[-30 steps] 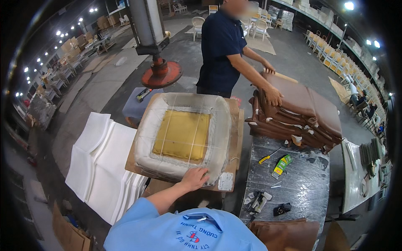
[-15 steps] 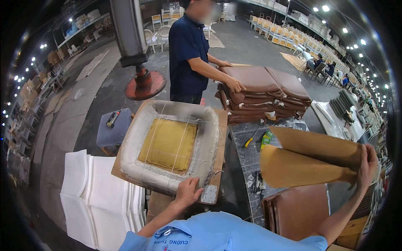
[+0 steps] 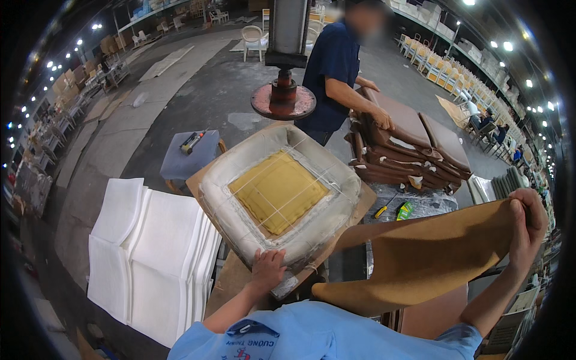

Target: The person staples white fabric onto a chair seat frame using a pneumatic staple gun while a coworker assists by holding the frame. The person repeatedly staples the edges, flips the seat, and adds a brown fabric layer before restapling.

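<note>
In front of me a square padded form [image 3: 214, 180] lies on a brown board, its thick rim wrapped in greyish-white plastic. A yellow pad [image 3: 279, 192] fills its middle, with thin white strings crossing over it. My left hand [image 3: 268, 271] rests on the near edge of the rim, fingers extended. Out to the right, my right hand [image 3: 528, 223] is closed on the corner of a tan flexible sheet [image 3: 432, 255]. The sheet hangs in a curved fold, and its left end reaches close to the form's near right side.
White foam sheets [image 3: 162, 240] are stacked at left. A stool [image 3: 191, 157] carries tools. Beyond the form hangs a round red press plate [image 3: 283, 101]. A co-worker [image 3: 330, 72] handles a pile of brown cushion covers [image 3: 408, 141]. A yellow screwdriver [image 3: 384, 208] lies on the right table.
My right hand has brought the tan sheet leftward and nearer to the form, opening its fold. The form appears turned, my left hand still at its near edge. The view has shifted.
</note>
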`<state>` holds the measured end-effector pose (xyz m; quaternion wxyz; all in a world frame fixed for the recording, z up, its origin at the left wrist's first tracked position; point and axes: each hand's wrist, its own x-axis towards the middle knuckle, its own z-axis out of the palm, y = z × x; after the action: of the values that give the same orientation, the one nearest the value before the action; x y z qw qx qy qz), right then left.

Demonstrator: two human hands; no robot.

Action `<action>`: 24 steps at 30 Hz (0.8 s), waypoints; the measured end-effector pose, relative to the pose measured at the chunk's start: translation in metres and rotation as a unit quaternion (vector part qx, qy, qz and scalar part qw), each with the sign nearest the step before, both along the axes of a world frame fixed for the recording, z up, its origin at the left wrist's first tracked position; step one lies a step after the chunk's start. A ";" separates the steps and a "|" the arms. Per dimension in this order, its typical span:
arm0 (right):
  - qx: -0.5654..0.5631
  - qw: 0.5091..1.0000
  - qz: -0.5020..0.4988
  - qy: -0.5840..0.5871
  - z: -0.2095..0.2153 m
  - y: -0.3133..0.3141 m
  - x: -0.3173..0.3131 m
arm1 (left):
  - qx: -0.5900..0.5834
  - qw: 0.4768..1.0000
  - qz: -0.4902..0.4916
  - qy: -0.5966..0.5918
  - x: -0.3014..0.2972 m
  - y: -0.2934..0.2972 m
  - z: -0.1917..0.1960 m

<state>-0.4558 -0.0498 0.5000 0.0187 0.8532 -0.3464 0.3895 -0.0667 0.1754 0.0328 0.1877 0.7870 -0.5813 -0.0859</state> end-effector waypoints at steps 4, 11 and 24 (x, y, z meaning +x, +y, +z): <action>-0.066 0.997 0.020 0.037 0.011 0.024 0.030 | -0.007 1.000 -0.007 0.006 0.023 0.017 0.000; -0.087 0.987 0.108 0.081 0.011 0.046 0.075 | -0.031 0.999 -0.022 0.005 0.039 0.028 -0.003; -0.015 0.979 0.193 0.069 -0.002 0.058 0.104 | -0.048 0.998 -0.050 -0.003 0.037 0.033 -0.016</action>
<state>-0.3516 0.0079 0.4980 -0.0198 0.9285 -0.1670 0.3310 -0.0301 0.2088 0.0170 0.2191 0.7475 -0.6237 -0.0646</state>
